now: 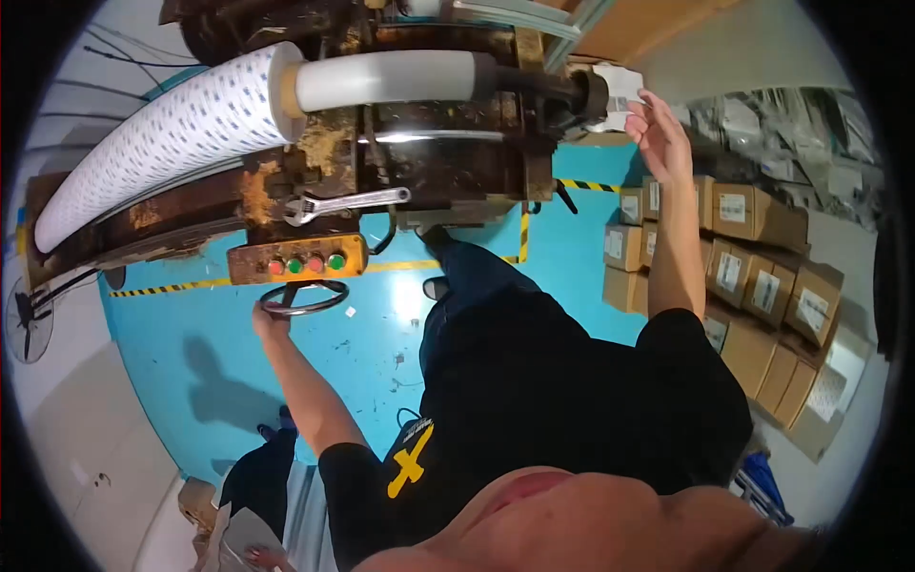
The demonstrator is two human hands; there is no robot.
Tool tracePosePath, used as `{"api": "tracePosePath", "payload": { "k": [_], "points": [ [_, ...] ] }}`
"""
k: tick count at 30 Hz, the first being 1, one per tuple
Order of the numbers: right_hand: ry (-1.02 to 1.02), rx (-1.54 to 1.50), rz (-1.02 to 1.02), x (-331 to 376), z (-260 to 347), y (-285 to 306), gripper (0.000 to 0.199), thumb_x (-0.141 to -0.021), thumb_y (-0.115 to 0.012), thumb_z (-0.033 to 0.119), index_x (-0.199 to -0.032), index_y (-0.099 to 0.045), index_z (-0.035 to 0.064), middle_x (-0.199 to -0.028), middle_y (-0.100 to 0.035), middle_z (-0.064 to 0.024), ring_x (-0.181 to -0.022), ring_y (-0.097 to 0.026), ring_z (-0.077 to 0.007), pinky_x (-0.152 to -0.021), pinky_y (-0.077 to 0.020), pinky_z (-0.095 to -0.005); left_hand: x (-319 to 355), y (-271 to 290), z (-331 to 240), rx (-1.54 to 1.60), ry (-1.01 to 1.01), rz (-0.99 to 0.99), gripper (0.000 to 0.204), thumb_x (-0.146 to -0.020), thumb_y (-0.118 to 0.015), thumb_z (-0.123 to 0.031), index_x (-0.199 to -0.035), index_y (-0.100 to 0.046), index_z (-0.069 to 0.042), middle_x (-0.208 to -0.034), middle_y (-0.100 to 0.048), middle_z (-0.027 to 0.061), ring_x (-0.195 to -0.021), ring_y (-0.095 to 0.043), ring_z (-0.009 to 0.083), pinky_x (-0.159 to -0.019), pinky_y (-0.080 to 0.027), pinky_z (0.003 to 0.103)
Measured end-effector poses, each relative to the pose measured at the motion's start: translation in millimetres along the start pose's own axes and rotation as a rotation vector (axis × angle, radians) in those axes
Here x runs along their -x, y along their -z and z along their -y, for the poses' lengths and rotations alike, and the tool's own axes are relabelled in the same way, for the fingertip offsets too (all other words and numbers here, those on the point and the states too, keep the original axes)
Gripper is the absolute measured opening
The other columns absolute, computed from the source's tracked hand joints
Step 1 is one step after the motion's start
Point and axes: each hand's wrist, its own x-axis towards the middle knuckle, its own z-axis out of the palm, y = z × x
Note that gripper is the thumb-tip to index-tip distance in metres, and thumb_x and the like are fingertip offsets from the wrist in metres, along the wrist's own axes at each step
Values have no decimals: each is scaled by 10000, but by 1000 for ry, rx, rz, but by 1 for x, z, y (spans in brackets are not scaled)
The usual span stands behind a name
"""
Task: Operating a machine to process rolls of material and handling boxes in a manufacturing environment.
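Note:
My left hand [271, 321] is closed on the rim of a metal handwheel [319, 307], below an orange button box [297, 260] with red and green buttons. Raised at the machine's right end, my right hand [661, 138] has its fingers apart and holds nothing. It is close to a white, paper-like thing [618, 88] and the dark end of the roller shaft [589, 93]. Along that shaft lie a big roll of white material with small blue print [181, 138] and a narrower pale roll [386, 81]. An adjustable wrench [353, 202] rests on the machine's front ledge.
Cardboard boxes [729, 272] are stacked at the right, with clear plastic bags [801, 143] behind. Yellow-black tape [181, 286] marks the blue floor [381, 362]. Another person [262, 486] is at the lower left. A fan [29, 319] stands at the far left.

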Motion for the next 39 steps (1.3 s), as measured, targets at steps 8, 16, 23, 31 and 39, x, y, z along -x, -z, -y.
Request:
{"api": "tracePosePath", "payload": {
  "k": [8, 16, 23, 31, 39],
  "points": [
    [-52, 83, -380, 138, 2, 92, 398, -949, -477, 231, -1271, -433, 2, -1067, -596, -111, -871, -579, -168, -727, -483, -291, 13, -1, 59, -181, -539, 59, 264, -948, -426, -256, -848, -490, -20, -748, -513, 81, -631, -488, 176, -554, -459, 310],
    [-52, 63, -183, 96, 5, 62, 365, -931, -505, 232, -1237, -478, 33, -1030, -620, -96, -825, -609, -148, -718, -486, -281, 123, -3, 221, -720, -995, 81, 288, -897, -497, -126, -1097, -444, 75, -1039, -538, 230, -948, -528, 356, -873, -397, 398],
    [-69, 233, 109, -10, 29, -50, 327, -926, -518, 221, -1185, -504, 22, -969, -603, -79, -789, -576, -118, -731, -472, -244, 78, 38, 139, -457, -629, 199, 350, -878, -491, -258, -1143, -524, -30, -1090, -549, 97, -1028, -509, 236, -900, -376, 349],
    [-99, 212, 163, -160, 36, -122, 301, -925, -509, 199, -1161, -516, 12, -969, -608, -85, -817, -557, -137, -764, -457, -258, 67, -6, 69, -863, -616, -254, 508, -957, -314, -407, -899, -553, 38, -800, -604, 222, -774, -555, 412, -688, -421, 483],
    [-97, 291, 286, -229, 33, -153, 257, -927, -504, 225, -1119, -550, 61, -936, -620, -40, -790, -549, -109, -740, -436, -239, 153, -34, 124, -833, -730, -332, 421, -972, -328, -357, -983, -421, 54, -901, -532, 312, -833, -494, 489, -721, -402, 490]
  ]
}}
